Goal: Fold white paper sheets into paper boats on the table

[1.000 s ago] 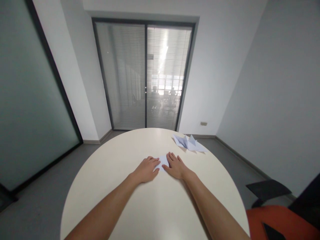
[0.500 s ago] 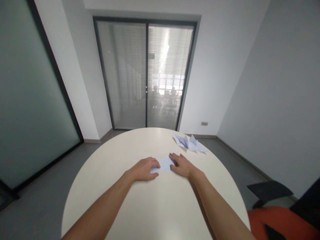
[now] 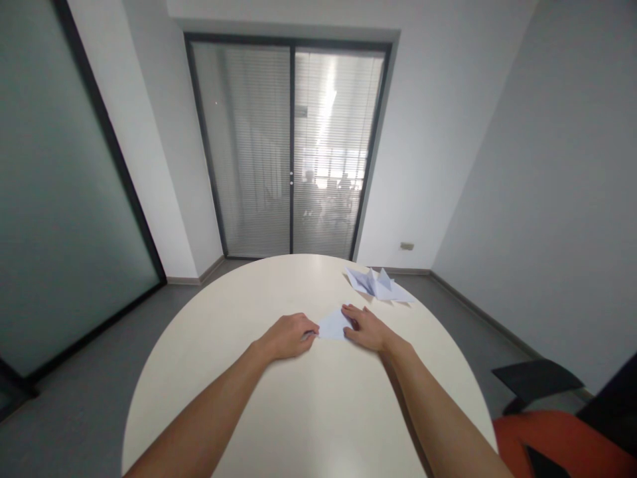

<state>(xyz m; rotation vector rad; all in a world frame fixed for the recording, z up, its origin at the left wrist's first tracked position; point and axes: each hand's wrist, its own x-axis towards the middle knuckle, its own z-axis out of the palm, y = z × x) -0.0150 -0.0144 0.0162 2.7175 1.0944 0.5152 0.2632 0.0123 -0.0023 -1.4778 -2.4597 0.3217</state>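
A small folded sheet of white paper (image 3: 333, 324) lies on the round table between my hands, with pointed corners and slanting edges. My left hand (image 3: 292, 335) pinches its left corner between thumb and fingers, and that corner is mostly hidden. On the paper's right part rests my right hand (image 3: 367, 328), its thumb apart from the other fingers and the fingertips touching the sheet. Further back on the right sit several folded white paper shapes (image 3: 381, 287) with upright points, close together near the table's edge.
The round cream table (image 3: 318, 405) fills the lower middle. To the right stands a chair with a red seat (image 3: 562, 441) and a black armrest (image 3: 537, 382). Behind the table are a glass door with blinds (image 3: 243, 153) and a white wall.
My left thumb and fingers have closed on the paper's left corner; they were apart before. My right hand has shifted slightly to the right along the sheet.
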